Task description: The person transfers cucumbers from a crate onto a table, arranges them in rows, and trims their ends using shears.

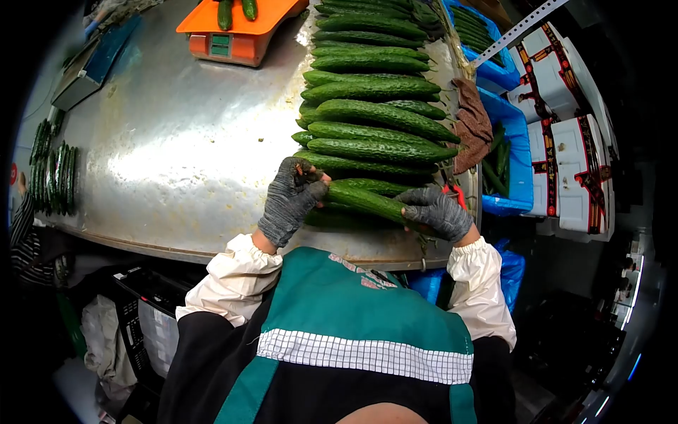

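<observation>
A green cucumber is held between my two gloved hands, close to the table's front edge. My left hand, in a grey glove with bare fingertips, is closed around its left end. The other end is gripped by my right hand, also gloved in grey. Just beyond my hands lies a long row of cucumbers, side by side and pointing left to right. Part of the row near my hands is hidden by the held cucumber and my fingers.
An orange scale with cucumbers on it stands at the back of the metal table. More cucumbers lie at the far left. A brown cloth, blue-lined crates and white boxes are on the right.
</observation>
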The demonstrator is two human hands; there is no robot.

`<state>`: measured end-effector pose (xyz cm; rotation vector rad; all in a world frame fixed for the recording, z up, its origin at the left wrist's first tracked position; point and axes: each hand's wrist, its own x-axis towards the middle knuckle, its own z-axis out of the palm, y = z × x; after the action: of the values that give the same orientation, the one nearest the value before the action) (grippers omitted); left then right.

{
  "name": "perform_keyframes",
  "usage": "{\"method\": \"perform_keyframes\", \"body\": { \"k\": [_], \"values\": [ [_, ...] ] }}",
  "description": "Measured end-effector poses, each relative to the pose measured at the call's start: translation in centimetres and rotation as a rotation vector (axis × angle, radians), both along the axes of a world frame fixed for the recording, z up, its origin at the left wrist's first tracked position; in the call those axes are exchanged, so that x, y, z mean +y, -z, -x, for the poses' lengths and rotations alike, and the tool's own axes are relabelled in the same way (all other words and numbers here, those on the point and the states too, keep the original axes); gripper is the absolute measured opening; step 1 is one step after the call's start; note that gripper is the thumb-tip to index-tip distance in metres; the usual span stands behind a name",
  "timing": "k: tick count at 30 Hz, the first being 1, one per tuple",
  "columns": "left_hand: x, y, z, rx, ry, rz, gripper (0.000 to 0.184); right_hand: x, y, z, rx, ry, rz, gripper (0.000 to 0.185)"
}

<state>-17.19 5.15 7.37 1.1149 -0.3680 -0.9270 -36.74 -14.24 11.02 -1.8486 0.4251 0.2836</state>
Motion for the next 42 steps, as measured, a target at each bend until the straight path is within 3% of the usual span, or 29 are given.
{"method": "perform_keyframes", "body": {
  "k": [1,3,6,7,10,12,14,16,23,24,26,28,30,34,40,42],
  "values": [
    [0.0,0.5,0.0,-0.111,-0.033,-0.054,0.019,-0.1,0.2,-0.5,-0.043,-0.059,0.066,0.031],
    [0.1,1.0,-0.5,-0.201,-0.071,-0.107,0.022,0.4,-0.1,-2.1,0.133,0.23,-0.146,0.028],
    [0.2,2.5,-1.1,-0.181,-0.176,-0.224,0.023,0.3,0.8,-3.4,-0.108,0.081,0.482,0.029],
    [0.3,2.7,-1.0,-0.1,-0.213,-0.22,0.024,0.7,0.8,-3.4,-0.102,0.094,0.487,0.029],
    [0.7,4.6,-0.5,-0.241,-0.319,-0.213,0.022,1.9,0.5,-2.0,-0.198,0.24,0.63,0.028],
    [0.8,4.4,-0.1,-0.202,-0.322,-0.19,0.022,2.5,-0.1,0.1,-0.335,0.569,0.706,0.027],
    [0.9,4.5,0.1,-0.246,-0.347,-0.191,0.023,2.3,0.1,3.6,-0.366,0.686,0.77,0.025],
    [1.0,4.5,0.2,-0.292,-0.339,-0.191,0.02,2.2,1.8,7.5,-0.331,1.029,0.49,0.018],
    [2.0,4.1,0.7,-0.325,-0.177,-0.259,0.019,6.6,5.6,13.3,-0.322,1.321,0.133,0.013],
    [2.1,3.9,0.8,-0.32,-0.189,-0.251,0.019,7.0,5.9,13.1,-0.325,1.329,0.123,0.013],
    [2.3,4.0,0.8,-0.328,-0.198,-0.248,0.019,7.7,6.6,12.3,-0.251,1.045,0.691,0.014],
    [2.5,4.6,0.7,-0.497,-0.263,-0.304,0.019,8.1,5.5,9.7,-0.201,1.039,0.615,0.019],
    [2.5,4.2,0.9,-0.527,-0.268,-0.317,0.018,7.3,3.5,7.0,-0.316,0.615,1.035,0.025],
    [3.1,5.2,0.5,-0.656,-0.236,-0.373,0.019,5.8,4.5,3.4,-0.345,0.509,1.082,0.036],
    [3.7,5.4,0.9,-0.815,-0.22,-0.413,0.022,3.9,8.0,1.9,-0.548,0.41,1.216,0.024],
    [3.6,5.3,0.9,-0.866,-0.3,-0.275,0.025,3.3,8.3,1.9,-0.667,0.44,1.16,0.019]
  ]
}}
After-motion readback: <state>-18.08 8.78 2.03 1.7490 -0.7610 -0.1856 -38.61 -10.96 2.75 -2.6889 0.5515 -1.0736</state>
